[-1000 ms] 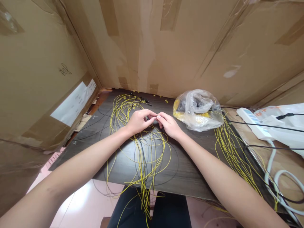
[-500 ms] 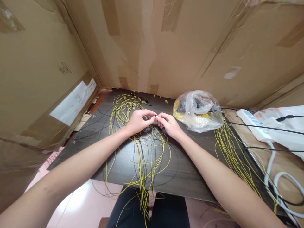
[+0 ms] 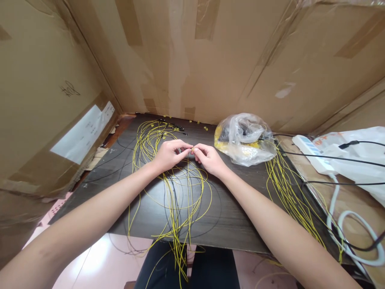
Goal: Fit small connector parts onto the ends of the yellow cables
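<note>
At the middle of the dark board [image 3: 240,216], in the head view, the left hand [image 3: 168,154] and right hand [image 3: 209,158] meet fingertip to fingertip. The right hand's thumb and forefinger are pinched on a tiny yellow piece [image 3: 192,149]. The left hand is pinched against it from the 9 o'clock side, apparently on a wire end [image 3: 184,150], though that end is too small to make out clearly. The other fingers of both hands are curled in loosely.

Directly below the hands, toward 6 o'clock, yellow wires [image 3: 180,192] loop in a loose tangle and spill over the near edge of the board. Thin black wires [image 3: 219,208] run through the same loops. As I judge it, the main risk is the piece slipping from so small a pinch. It would drop into wires of its own colour and be hard to find.

A pull on the held end could also drag the tangle tighter or slide more loops off the edge.

At 2 o'clock a crumpled plastic bag [image 3: 245,138] lies near the right wrist, and a careless elbow could snag it. At 12 o'clock, loose yellow bits [image 3: 206,128] lie by the cardboard wall [image 3: 210,60]. At 3 o'clock a second wire bundle [image 3: 285,188] lies close to a power strip [image 3: 309,150].
</note>
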{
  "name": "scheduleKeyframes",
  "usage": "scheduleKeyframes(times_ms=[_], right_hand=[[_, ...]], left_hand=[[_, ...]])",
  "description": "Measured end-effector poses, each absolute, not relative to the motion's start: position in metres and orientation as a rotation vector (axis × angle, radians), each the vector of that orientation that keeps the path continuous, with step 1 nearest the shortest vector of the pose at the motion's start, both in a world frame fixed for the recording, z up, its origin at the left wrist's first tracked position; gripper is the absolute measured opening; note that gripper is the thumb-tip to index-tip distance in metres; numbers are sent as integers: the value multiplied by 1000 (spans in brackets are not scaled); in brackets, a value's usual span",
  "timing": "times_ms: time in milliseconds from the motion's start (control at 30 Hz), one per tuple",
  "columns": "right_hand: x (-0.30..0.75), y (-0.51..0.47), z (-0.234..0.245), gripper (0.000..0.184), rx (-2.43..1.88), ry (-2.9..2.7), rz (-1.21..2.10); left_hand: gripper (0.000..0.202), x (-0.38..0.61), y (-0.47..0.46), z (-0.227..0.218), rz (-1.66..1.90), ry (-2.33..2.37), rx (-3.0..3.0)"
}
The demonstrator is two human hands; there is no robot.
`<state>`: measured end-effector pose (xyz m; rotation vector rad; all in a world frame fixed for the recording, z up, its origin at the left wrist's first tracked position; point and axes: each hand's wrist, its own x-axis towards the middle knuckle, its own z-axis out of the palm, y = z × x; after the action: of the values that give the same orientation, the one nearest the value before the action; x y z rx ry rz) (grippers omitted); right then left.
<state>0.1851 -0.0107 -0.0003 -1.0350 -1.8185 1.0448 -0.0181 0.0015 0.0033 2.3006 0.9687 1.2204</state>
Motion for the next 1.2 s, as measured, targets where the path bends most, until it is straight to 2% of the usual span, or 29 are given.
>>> scheduleKeyframes(times_ms=[300,467,567,667,833,900,1000,1100,1200], right_hand=[[185,-9,-2,30,-1033,-1815,1043],[181,-13,-1,28,-1055,-1753,1001],[179,-19,2,23,-1065,-1751,920],[177,-24,6,25,-1049,-1861,778],[167,-34,11,24,-988,-2088,675],[162,-40,13,20,-998,-2091,768],[154,-46,23,26,-957,-1873,1170],[152,-49,45,28,-784,-1434,1554],[155,-50,81,27,-599,-1192,1705]], left_hand=[[19,-19,2,2,1215,923,2283],[21,-15,0,4,1306,1040,2048],[33,-18,4,7,1344,1091,1817],[47,-24,8,10,1337,1101,1627],[55,-25,5,16,1338,1031,1321],[55,-25,5,18,1365,1020,1232],[49,-27,12,18,1507,1037,1109],[34,-36,24,20,1715,1093,950],[20,-49,35,25,1841,1119,788]])
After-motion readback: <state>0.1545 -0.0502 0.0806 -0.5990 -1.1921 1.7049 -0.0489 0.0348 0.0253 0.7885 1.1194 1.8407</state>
